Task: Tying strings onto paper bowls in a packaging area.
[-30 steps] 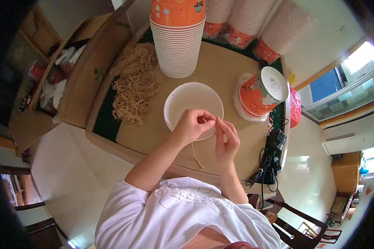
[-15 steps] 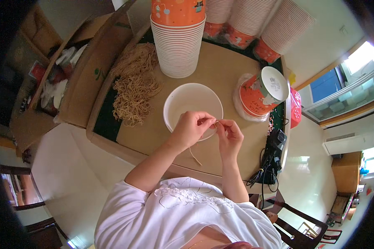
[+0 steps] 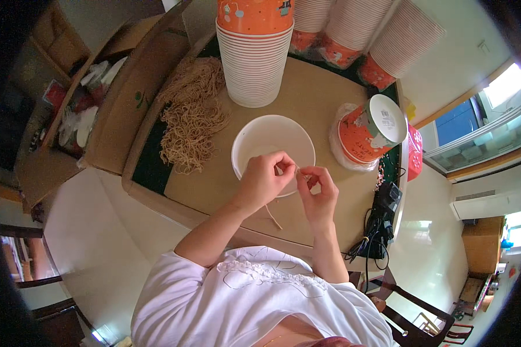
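My left hand (image 3: 266, 180) and my right hand (image 3: 318, 194) meet over the near rim of a round white bowl (image 3: 260, 136). Each pinches a thin beige string (image 3: 274, 217), and a short stretch of it shows between the fingertips. Its loose tail dangles below my left hand, over the cardboard. Whatever detail lies at the pinch is too small to make out. A tangled heap of similar beige string (image 3: 194, 136) lies to the left of the bowl.
Behind the bowl rises a tall stack of paper buckets (image 3: 253, 66), the top one orange. More bucket stacks (image 3: 408, 37) stand at the back right. An orange bucket (image 3: 362, 136) sits upside down at right, near black cables (image 3: 376, 228). An open cardboard box (image 3: 124, 110) borders the left.
My fingertips have drawn slightly apart, so a bit of string now shows between them. The whole view has shifted a little, moving the table things slightly right.
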